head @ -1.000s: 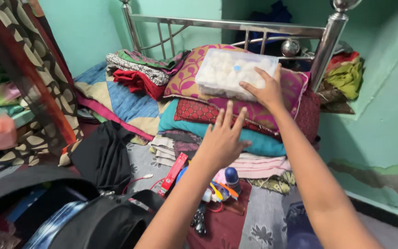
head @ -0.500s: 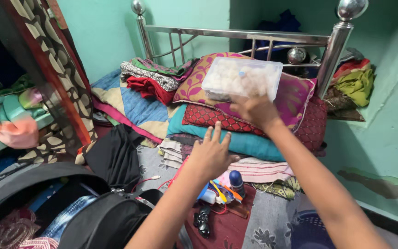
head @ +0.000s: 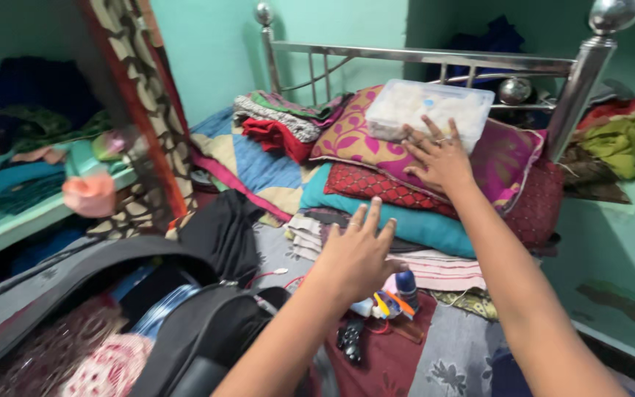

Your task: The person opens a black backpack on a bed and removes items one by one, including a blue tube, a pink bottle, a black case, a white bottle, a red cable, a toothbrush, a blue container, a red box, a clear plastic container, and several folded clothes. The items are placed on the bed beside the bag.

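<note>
A clear plastic box (head: 435,110) of pale round pieces sits on a stack of patterned pillows (head: 479,158) at the head of the bed. My right hand (head: 439,154) is spread flat against the box's near side, fingers apart, touching it without gripping. My left hand (head: 358,254) hovers open, palm down, above a cluster of small items (head: 391,301) on the bedspread: a dark roll-on bottle, a small white bottle and bright plastic pieces. It holds nothing.
Folded clothes (head: 281,121) lie left of the pillows by the steel headboard (head: 435,55). An open black bag (head: 185,338) fills the lower left. A shelf with clothes (head: 31,184) stands at left. The green wall (head: 619,242) is close at right.
My right hand had lifted the box slightly; now the box rests on the pillow and the hand lies flat against it. The view swung left, and my left hand stayed hovering.
</note>
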